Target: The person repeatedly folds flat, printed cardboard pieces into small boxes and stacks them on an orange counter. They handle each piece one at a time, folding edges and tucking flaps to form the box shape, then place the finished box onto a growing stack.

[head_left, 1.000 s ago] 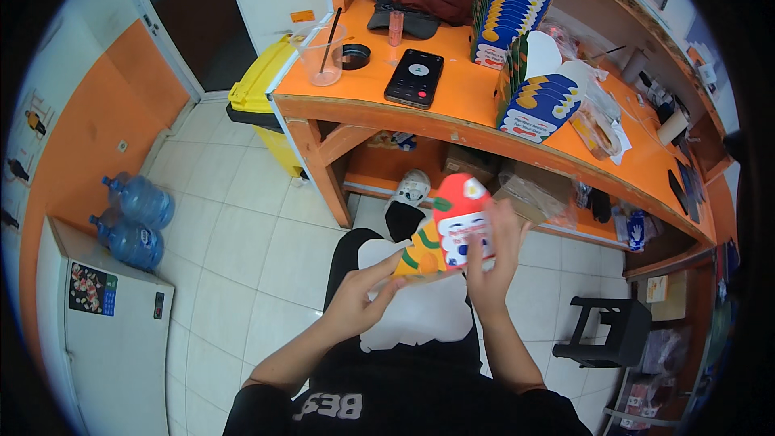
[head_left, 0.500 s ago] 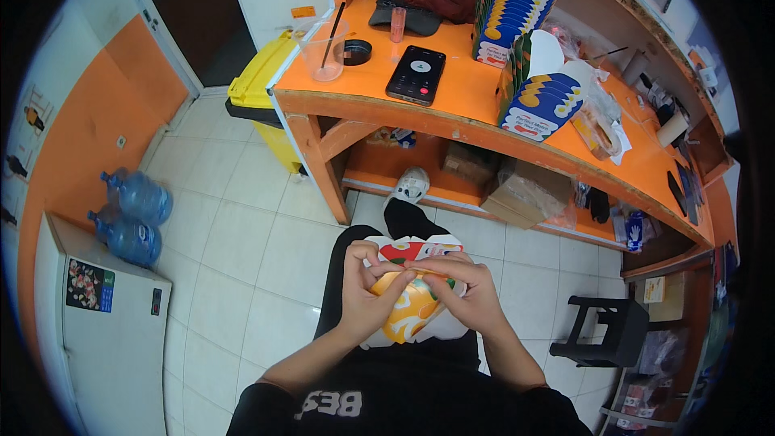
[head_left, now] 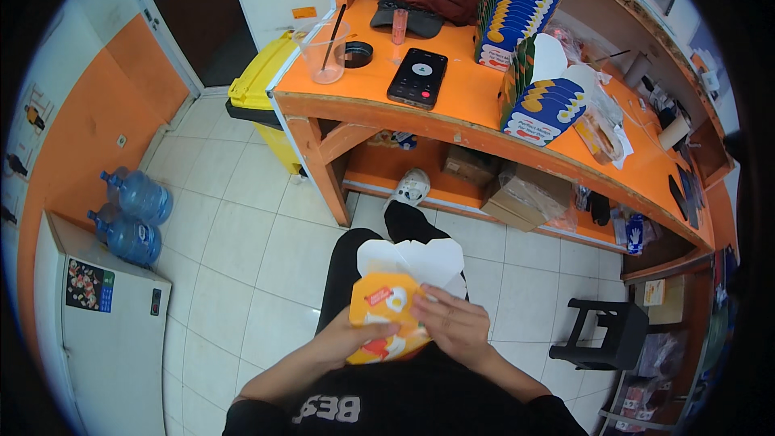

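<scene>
Over my lap is a cardboard food box (head_left: 377, 287), its yellow printed side facing up and its white inner flaps (head_left: 410, 257) spread at the far end. My left hand (head_left: 349, 341) grips the near left side, thumb lying across the yellow panel. At the right edge, my right hand (head_left: 454, 321) has its bent fingers pressed together against the panel; the thumb is mostly hidden. The underside of the box is out of sight.
Ahead stands an orange counter (head_left: 371, 113) with a phone (head_left: 417, 78), a plastic cup (head_left: 325, 60), a tall stack of folded boxes (head_left: 529, 0) and a shorter stack (head_left: 545, 109). A black stool (head_left: 605, 331) is at right, water jugs (head_left: 133, 218) at left.
The box has turned in my hands: its white flaps now spread at the far end, where a red printed part showed. Both hands have moved nearer to me and apart from each other.
</scene>
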`<state>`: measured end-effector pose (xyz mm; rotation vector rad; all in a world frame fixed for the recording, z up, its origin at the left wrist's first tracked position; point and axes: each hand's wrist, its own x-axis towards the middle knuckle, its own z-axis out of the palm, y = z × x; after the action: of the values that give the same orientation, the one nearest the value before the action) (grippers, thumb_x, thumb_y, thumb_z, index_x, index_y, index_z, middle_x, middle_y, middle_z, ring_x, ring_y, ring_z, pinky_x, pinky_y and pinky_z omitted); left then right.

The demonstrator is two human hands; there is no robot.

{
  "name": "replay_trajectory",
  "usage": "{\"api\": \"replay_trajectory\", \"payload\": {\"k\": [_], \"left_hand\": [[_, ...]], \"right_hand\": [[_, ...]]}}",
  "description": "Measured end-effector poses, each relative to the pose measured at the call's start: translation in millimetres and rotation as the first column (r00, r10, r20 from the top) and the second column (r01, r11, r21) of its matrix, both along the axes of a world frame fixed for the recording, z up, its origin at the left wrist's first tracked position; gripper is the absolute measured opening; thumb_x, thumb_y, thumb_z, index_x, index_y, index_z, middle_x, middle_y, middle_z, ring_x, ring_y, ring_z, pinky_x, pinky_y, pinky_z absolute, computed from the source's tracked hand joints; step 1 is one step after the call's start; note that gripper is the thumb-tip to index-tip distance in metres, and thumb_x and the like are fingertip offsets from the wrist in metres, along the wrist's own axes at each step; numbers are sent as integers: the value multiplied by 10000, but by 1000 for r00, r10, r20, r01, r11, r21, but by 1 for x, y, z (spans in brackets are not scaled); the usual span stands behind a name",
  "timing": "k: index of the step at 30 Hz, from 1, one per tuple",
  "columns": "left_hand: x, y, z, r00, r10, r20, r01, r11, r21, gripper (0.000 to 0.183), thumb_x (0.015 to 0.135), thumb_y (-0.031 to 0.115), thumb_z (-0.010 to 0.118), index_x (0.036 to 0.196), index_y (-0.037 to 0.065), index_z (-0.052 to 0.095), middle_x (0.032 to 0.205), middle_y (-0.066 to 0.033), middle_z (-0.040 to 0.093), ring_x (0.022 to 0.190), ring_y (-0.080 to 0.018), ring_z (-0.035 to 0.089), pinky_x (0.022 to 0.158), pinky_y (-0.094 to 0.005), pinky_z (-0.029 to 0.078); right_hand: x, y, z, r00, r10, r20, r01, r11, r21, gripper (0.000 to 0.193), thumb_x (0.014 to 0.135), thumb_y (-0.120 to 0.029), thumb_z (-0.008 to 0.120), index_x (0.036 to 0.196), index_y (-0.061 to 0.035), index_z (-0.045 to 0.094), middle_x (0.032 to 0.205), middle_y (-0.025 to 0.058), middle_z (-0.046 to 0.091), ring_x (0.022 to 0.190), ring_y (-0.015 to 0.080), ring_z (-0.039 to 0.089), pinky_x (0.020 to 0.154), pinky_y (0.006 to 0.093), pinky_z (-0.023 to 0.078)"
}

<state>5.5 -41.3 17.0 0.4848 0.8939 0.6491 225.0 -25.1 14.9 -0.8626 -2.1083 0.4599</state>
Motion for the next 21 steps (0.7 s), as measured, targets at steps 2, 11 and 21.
{"api": "replay_trajectory", "payload": {"k": [2, 11, 21], "left_hand": [[-4, -5, 2, 991, -103, -79, 98, 993, -70, 497, 839, 120, 737, 1265, 20, 501, 1173, -102, 613, 1070, -188, 600, 919, -329, 497], [-7, -18, -19, 996, -27, -89, 18, 996, -91, 489, 864, 185, 708, 1270, 12, 498, 1165, -117, 614, 1070, -201, 616, 904, -330, 511], [-49, -21, -76, 920, -303, -247, 383, 827, 412, 381, 900, 210, 677, 1207, 4, 587, 1119, -85, 651, 980, -120, 613, 840, -275, 502]], "right_hand": [[9, -4, -5, 991, 129, -25, -131, 985, -113, 221, 792, -19, 693, 1009, -50, 721, 1088, 88, 701, 1102, 253, 640, 887, 336, 545], [4, -14, -23, 957, 230, -174, -287, 824, -488, 331, 888, -144, 606, 1208, -61, 637, 1260, 122, 616, 1263, 311, 510, 1024, 411, 444], [3, -18, -75, 996, -88, -24, 51, 752, -658, 308, 955, -186, 511, 1195, -40, 637, 1159, 183, 651, 1156, 312, 585, 1045, 396, 405]]}}
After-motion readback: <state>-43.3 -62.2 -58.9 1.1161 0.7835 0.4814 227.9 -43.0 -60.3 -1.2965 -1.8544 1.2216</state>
